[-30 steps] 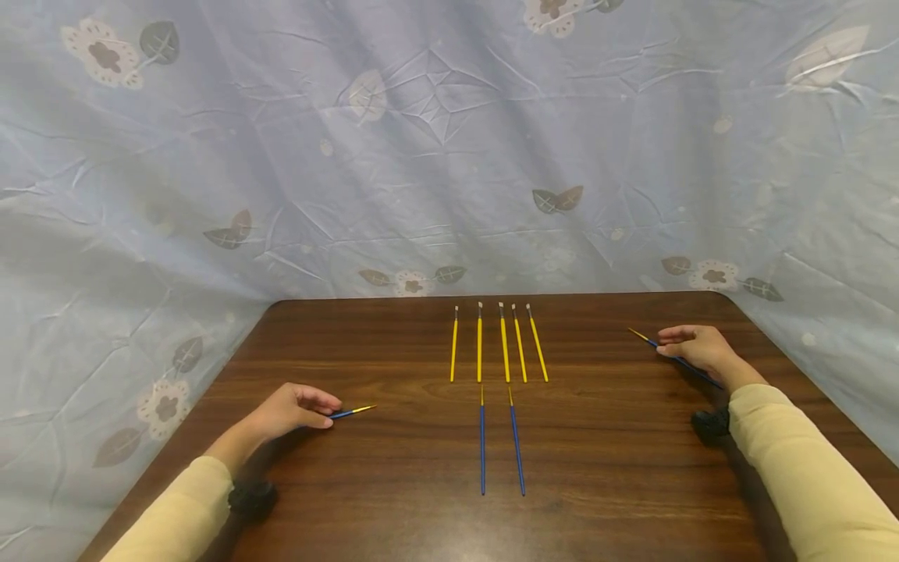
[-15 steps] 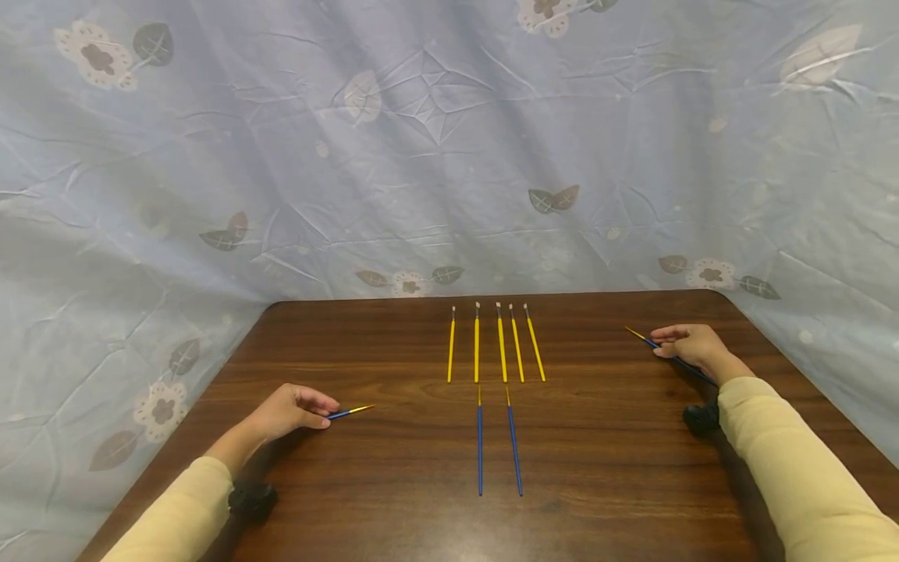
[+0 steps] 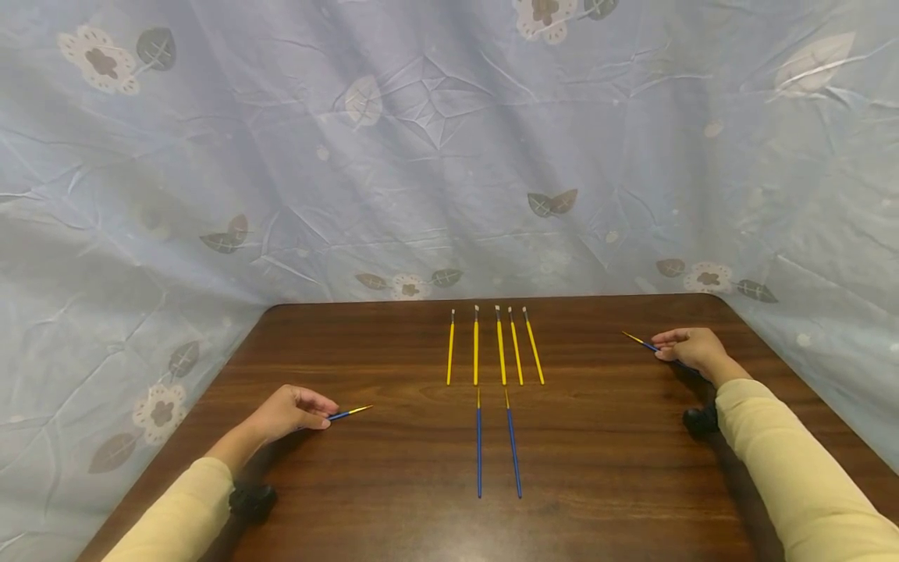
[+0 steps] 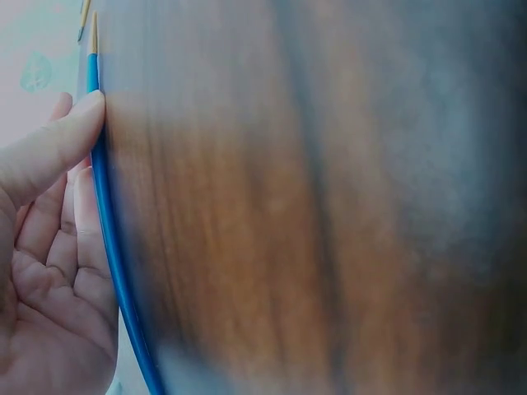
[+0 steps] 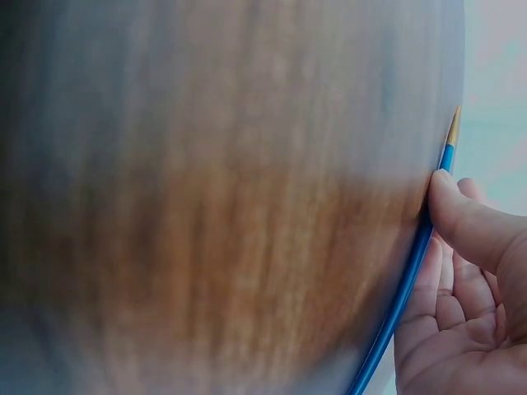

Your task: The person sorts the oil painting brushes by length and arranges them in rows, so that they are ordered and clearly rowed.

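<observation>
Between thumb and fingers, my left hand (image 3: 291,411) pinches a blue paintbrush (image 4: 105,206) with a gold tip, at the left of the table. Far to the right, my right hand (image 3: 691,349) pinches another blue paintbrush (image 5: 408,280) the same way, its tip pointing left and away. Two more blue paintbrushes, one on the left (image 3: 480,453) and one on the right (image 3: 514,453), lie side by side at mid-table. Just beyond them is a row of several yellow paintbrushes (image 3: 502,351) with pale flat bristles pointing away from me.
The brown wooden table (image 3: 379,484) has rounded far corners. A pale blue-grey curtain (image 3: 421,179) with flowers and leaves hangs behind it and along both sides. A dark device is strapped at each wrist.
Both hands keep their pinch on the blue paintbrushes and stay nearly in place. The whole view shifts slightly; the brushes on the table have not moved.
</observation>
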The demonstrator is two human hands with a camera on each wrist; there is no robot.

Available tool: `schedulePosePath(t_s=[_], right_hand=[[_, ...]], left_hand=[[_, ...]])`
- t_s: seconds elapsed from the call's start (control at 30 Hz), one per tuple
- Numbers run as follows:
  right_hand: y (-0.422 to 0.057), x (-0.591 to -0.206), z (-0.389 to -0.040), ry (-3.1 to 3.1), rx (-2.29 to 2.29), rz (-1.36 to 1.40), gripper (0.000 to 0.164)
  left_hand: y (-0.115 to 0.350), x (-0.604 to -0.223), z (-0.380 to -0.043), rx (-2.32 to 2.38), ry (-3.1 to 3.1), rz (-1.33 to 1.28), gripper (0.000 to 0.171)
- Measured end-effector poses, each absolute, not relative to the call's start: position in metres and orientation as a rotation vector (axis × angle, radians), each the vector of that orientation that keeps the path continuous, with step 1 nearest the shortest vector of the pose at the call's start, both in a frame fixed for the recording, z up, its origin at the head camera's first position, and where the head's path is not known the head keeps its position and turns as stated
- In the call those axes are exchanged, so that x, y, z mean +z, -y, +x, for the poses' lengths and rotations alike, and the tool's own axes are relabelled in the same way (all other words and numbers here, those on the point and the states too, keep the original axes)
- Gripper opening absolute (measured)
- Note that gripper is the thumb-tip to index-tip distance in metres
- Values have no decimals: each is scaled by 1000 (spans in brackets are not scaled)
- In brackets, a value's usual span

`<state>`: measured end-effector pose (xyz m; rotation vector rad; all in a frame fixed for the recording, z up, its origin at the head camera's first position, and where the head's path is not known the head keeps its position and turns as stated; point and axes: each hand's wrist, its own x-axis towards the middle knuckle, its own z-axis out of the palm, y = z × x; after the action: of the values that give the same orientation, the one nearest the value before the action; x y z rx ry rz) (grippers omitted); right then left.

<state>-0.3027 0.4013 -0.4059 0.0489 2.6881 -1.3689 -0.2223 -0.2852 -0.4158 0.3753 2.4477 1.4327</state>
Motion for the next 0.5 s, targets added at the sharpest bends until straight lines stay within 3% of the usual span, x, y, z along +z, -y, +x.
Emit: schedulePosePath(t_s=[0.5], right_hand=[[-402, -402, -303, -2665, -1368, 47, 43]], left_hand=[[284, -411, -222, 1356, -2520, 411, 23]])
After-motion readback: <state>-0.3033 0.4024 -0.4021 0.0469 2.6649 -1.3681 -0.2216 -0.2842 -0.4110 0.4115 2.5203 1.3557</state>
